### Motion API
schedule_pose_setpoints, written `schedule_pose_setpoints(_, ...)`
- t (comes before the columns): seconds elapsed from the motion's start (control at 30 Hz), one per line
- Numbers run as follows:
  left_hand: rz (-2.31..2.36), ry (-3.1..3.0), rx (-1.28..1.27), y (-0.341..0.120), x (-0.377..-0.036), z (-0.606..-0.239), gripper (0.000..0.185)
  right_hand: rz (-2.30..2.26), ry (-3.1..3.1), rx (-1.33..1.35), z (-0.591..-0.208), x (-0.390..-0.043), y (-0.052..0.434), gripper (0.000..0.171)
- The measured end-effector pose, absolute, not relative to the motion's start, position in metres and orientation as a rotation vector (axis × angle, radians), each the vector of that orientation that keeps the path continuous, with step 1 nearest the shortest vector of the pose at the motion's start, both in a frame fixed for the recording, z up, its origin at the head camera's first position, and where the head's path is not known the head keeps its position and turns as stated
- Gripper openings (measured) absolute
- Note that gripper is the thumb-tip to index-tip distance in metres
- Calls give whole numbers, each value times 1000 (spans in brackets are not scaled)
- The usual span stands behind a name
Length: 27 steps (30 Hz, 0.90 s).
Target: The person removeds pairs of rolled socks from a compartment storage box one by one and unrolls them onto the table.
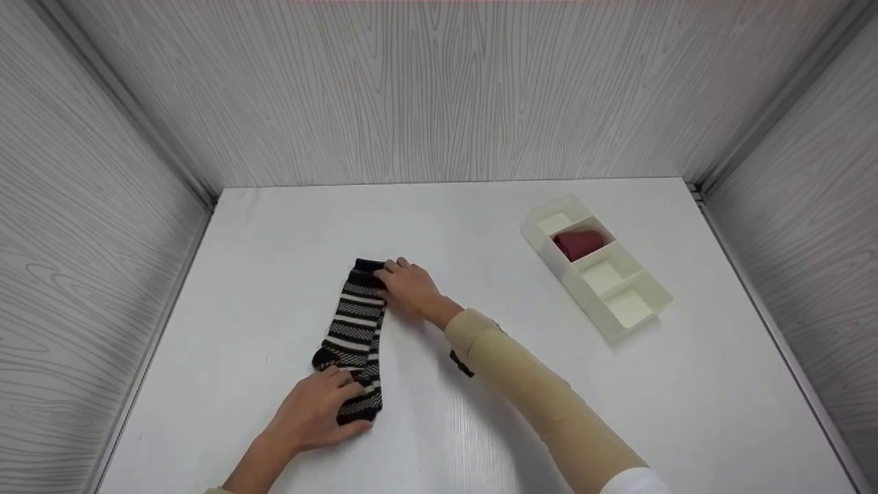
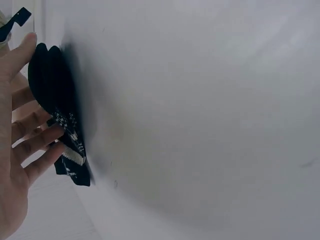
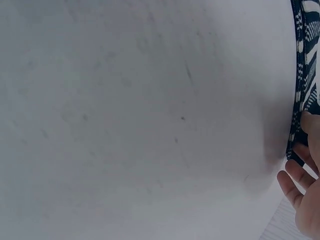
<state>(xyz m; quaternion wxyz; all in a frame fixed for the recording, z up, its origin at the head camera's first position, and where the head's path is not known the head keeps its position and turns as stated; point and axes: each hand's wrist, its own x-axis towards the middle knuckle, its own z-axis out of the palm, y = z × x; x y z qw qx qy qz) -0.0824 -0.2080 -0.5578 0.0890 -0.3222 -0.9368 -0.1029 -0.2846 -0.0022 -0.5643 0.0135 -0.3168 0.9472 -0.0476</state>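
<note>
Table (image 1: 466,233), socks (image 1: 357,322), head-view-only bundle (image 1: 579,243)

Left hand (image 1: 312,412) partly hides the striped socks (image 1: 357,322); right wrist view crops them

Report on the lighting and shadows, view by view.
Head view: brightest, striped socks clear, soft shadow beside the right sleeve; left wrist view: dimmer, socks' toes nearly black, hazy shadow next to them on the table; right wrist view: dim too, blurry shadow beside the right hand.
</note>
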Motion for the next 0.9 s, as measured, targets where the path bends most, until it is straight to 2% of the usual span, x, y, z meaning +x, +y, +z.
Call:
schedule_pose_setpoints(0.17,-309,-2829,-957,-210,-82,-558,28,-184,2951,-951,-564,-285,-4,41)
schedule_pose_setpoints(0.63,-332,-2783,-1003,-210,-79,-554,17,-204,2953,-887,-558,-286,-9,30)
schedule_pose_setpoints(0.9,-339,-2634,-1044,-209,-80,-551,14,-396,2988,-903,-554,-288,-4,28)
